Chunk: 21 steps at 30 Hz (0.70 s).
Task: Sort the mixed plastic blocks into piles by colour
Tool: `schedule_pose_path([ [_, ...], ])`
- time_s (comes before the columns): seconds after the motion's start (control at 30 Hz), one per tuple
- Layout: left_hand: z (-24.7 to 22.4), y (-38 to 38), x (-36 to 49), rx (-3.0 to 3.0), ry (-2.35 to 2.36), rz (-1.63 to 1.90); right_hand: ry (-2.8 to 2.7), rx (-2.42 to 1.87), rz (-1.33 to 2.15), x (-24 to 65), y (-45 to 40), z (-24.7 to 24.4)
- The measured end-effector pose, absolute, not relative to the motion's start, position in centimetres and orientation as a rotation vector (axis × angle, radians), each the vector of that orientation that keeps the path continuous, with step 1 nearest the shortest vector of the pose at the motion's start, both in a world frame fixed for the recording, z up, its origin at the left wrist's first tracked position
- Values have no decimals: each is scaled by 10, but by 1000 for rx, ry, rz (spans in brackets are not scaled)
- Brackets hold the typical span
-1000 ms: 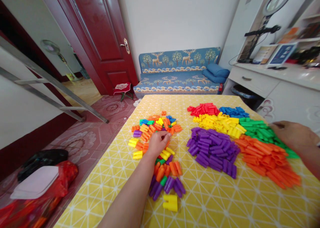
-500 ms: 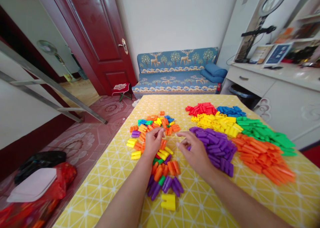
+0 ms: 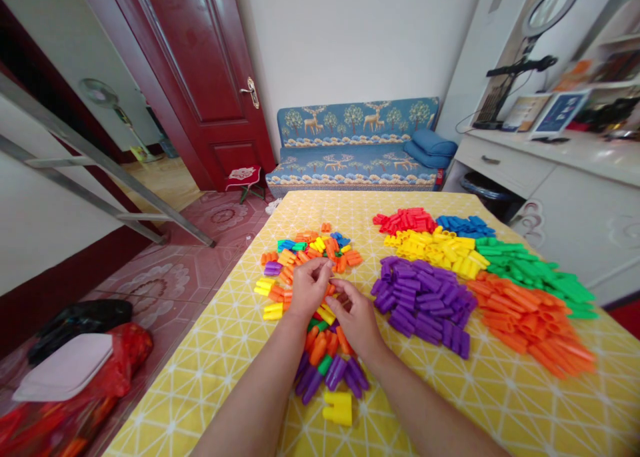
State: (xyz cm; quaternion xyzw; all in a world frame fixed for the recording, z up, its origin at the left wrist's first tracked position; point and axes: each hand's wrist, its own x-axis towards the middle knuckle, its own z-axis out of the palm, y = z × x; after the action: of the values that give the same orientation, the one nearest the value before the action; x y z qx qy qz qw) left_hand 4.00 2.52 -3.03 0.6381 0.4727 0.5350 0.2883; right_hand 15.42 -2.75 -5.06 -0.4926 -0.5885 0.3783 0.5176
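My left hand (image 3: 309, 289) is over the mixed pile of coloured plastic building pieces (image 3: 287, 257), thumb and fingers pinched together. Whatever sits between them is hidden. Close beside it on the right is my right hand (image 3: 357, 320), its fingers bent and a gap left between thumb and forefinger. Orange and yellow pieces show between and under the hands. Nearer to me lie loose purple pieces (image 3: 336, 372) and a yellow piece (image 3: 339, 409). Right of my right hand spreads a heap of purple pieces (image 3: 425, 297).
Sorted heaps lie on the table's right: yellow (image 3: 440, 249), red (image 3: 405, 221), blue (image 3: 465, 226), green (image 3: 530, 270) and orange (image 3: 530, 320). A patterned yellow cloth (image 3: 200, 403) covers the table. Beyond it stands a blue sofa (image 3: 350, 153).
My right hand has moved left, away from the purple heap, to beside my left hand. The left hand has stayed nearly in place, still pinched.
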Motion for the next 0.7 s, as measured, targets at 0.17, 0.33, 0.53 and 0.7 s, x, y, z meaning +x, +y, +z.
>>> schedule_pose_path([
  [0.17, -29, 23, 40, 1772, 1221, 1377, -1372, -1156, 920, 151, -29, -50],
  [0.33, -28, 22, 40, 1817, 1177, 1349, -1320, -1112, 908, 152, -32, -51],
  [0.53, -33, 26, 37, 1786, 1255, 1353, -1169, -1048, 958, 169, -41, -33],
  [0.7, -33, 28, 37, 1779, 1281, 1323, -1196, -1163, 782, 236, -59, 6],
])
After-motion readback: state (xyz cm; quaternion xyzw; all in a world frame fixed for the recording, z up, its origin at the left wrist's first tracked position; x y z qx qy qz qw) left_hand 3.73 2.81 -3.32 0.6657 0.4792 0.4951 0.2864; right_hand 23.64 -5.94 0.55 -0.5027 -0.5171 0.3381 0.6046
